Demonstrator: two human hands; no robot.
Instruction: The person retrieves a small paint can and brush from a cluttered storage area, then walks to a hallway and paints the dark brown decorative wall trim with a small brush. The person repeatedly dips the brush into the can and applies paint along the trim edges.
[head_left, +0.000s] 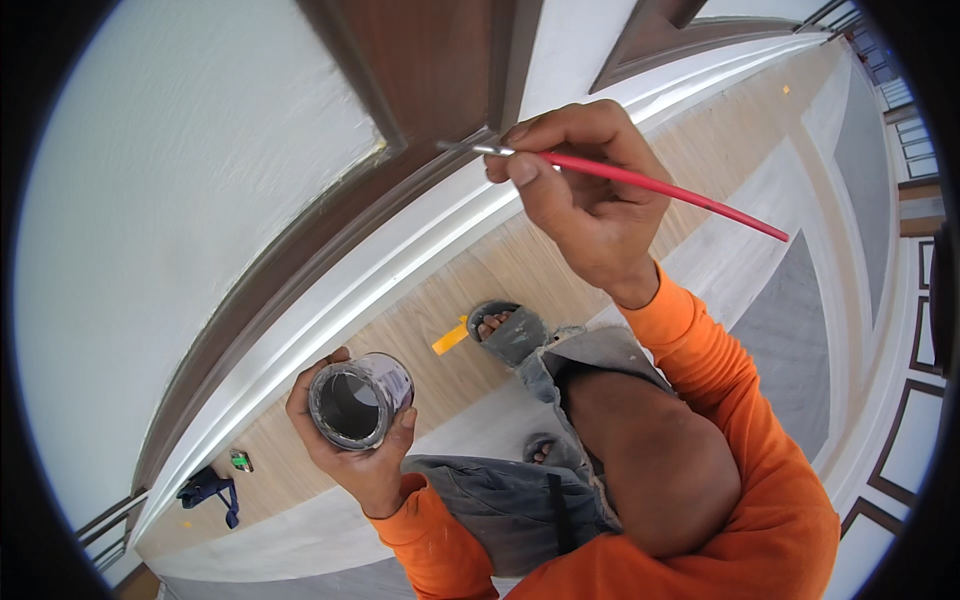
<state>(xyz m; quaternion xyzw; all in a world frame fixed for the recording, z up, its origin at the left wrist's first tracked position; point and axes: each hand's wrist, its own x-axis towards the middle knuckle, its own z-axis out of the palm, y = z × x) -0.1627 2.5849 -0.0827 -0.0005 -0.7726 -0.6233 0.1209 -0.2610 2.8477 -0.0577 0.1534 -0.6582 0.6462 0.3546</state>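
My right hand (580, 200) grips a thin red-handled paintbrush (660, 187) near its metal ferrule. The bristle tip touches the dark brown wood trim (330, 210) where it meets the white wall (170, 190). My left hand (350, 450) holds a small open paint can (358, 400), tilted so its dark inside faces me, low beside my bent knee (650, 460). Both sleeves are orange. My sandalled foot (505, 330) rests on the floor below the brush.
A white baseboard (330, 320) runs along the wall above a light wood floor. A yellow tape strip (450, 337) lies by my foot. A blue cloth (210, 490) and a small green object (240, 461) sit at the lower left. Grey and white floor panels extend right.
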